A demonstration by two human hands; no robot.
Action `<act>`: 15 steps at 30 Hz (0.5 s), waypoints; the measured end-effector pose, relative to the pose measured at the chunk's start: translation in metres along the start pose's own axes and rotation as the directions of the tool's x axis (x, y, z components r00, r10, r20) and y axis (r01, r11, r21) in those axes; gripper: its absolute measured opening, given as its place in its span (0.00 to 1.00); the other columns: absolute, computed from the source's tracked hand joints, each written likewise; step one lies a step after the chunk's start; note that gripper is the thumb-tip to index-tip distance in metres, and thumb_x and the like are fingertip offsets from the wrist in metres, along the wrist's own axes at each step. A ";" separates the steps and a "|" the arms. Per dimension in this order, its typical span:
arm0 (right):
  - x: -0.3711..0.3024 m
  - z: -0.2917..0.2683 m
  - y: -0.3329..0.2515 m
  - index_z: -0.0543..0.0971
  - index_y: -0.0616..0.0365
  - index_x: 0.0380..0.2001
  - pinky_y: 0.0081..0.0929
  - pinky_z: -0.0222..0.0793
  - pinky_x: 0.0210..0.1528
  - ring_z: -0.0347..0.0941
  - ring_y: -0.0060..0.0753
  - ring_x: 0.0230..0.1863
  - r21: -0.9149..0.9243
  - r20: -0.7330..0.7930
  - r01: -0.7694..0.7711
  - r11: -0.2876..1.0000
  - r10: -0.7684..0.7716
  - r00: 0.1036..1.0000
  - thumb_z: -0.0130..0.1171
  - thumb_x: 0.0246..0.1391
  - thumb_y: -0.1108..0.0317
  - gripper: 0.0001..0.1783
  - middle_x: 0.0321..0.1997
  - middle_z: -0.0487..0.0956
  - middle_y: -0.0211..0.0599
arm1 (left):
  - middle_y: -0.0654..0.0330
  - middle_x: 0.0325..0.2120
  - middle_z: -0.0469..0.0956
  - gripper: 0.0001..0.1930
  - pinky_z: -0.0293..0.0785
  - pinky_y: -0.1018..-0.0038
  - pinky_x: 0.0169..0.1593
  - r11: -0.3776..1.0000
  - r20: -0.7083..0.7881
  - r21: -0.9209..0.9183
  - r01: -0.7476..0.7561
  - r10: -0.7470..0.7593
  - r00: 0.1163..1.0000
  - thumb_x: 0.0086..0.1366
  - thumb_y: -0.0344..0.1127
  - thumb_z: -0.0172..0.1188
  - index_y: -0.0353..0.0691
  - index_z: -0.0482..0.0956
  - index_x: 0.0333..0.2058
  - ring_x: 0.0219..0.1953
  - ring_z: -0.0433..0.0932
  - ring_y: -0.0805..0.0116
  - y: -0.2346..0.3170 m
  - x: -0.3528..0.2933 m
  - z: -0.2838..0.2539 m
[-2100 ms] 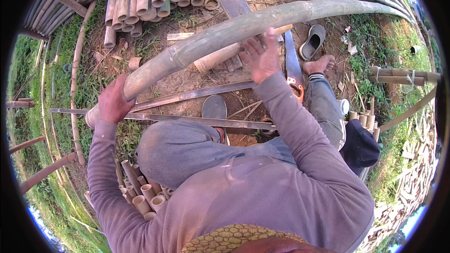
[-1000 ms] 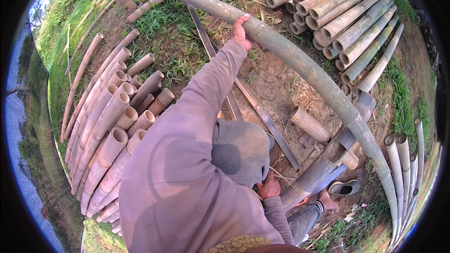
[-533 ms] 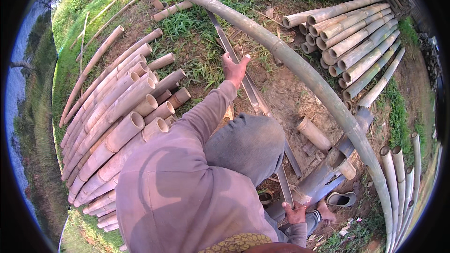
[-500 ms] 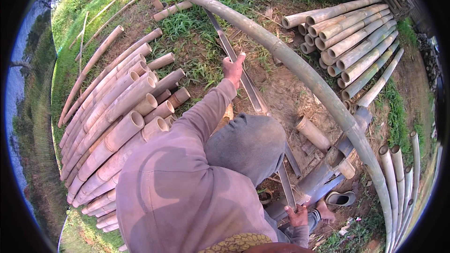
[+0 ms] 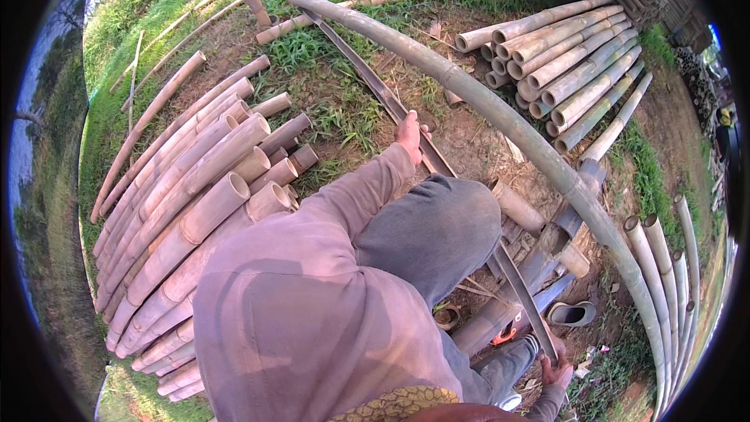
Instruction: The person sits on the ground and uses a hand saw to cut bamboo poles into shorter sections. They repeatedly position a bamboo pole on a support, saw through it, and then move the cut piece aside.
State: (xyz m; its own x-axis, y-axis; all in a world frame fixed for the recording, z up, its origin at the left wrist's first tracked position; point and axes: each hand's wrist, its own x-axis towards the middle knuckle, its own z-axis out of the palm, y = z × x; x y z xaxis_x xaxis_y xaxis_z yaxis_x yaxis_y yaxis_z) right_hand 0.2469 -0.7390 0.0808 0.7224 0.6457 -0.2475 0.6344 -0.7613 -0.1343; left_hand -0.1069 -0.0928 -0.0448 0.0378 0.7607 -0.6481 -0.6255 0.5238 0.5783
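A long split bamboo strip (image 5: 366, 72), hollowed like a channel, runs slantwise across the view. My left hand (image 5: 410, 137) is closed around its middle, thumb along the edge. Behind my raised knee (image 5: 437, 227), part of the strip is hidden. Its near end comes down to my right hand (image 5: 556, 373), whose fingers are closed on it at the lower right. Beneath this near part lies a thick bamboo pole (image 5: 500, 316) on the ground. A small orange-red object (image 5: 504, 336) shows beside my lower leg; its kind is unclear.
A long green-grey bamboo pole (image 5: 469, 82) arches across in front of me. Cut bamboo poles are stacked at left (image 5: 207, 211) and far right (image 5: 578, 55). A slipper (image 5: 572, 313) lies near my right hand. A short bamboo piece (image 5: 519, 207) rests beyond my knee.
The strip has slid toward me and to the right, its far end now closer to the arched pole's tip. My left hand shifted right and slightly nearer; my right hand moved farther right.
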 end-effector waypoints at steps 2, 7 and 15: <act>0.004 0.000 0.004 0.86 0.63 0.43 0.55 0.77 0.44 0.84 0.66 0.40 0.012 -0.068 0.017 1.000 -0.016 0.998 0.78 0.43 0.54 0.28 0.37 0.85 0.62 | 0.66 0.23 0.70 0.18 0.75 0.65 0.32 0.998 -0.029 -0.045 -0.051 0.049 0.998 0.80 0.55 0.52 0.48 0.70 0.37 0.24 0.72 0.69 0.003 0.005 -0.001; 0.011 0.000 0.020 0.85 0.63 0.40 0.51 0.76 0.41 0.82 0.64 0.35 0.023 -0.102 0.060 0.998 -0.057 0.993 0.79 0.42 0.61 0.23 0.32 0.85 0.57 | 0.65 0.21 0.69 0.23 0.72 0.71 0.25 0.995 -0.119 -0.058 -0.076 0.068 0.991 0.77 0.60 0.54 0.45 0.69 0.36 0.20 0.68 0.72 0.014 -0.010 -0.007; 0.054 -0.018 0.078 0.77 0.66 0.33 0.59 0.70 0.44 0.77 0.70 0.40 -0.136 -0.243 -0.004 0.991 -0.029 0.970 0.77 0.47 0.53 0.27 0.36 0.82 0.63 | 0.62 0.27 0.73 0.25 0.78 0.59 0.38 0.978 -0.018 0.044 0.203 -0.202 0.979 0.77 0.67 0.48 0.49 0.65 0.41 0.30 0.75 0.63 -0.008 -0.079 0.016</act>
State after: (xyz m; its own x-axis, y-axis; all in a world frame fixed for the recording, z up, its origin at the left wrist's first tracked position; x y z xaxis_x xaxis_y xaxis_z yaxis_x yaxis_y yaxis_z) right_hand 0.3402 -0.7620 0.0743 0.7486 0.6630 -0.0032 0.6630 -0.7486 -0.0012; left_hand -0.0920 -0.1510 0.0096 0.1496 0.6322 -0.7603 -0.5697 0.6835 0.4563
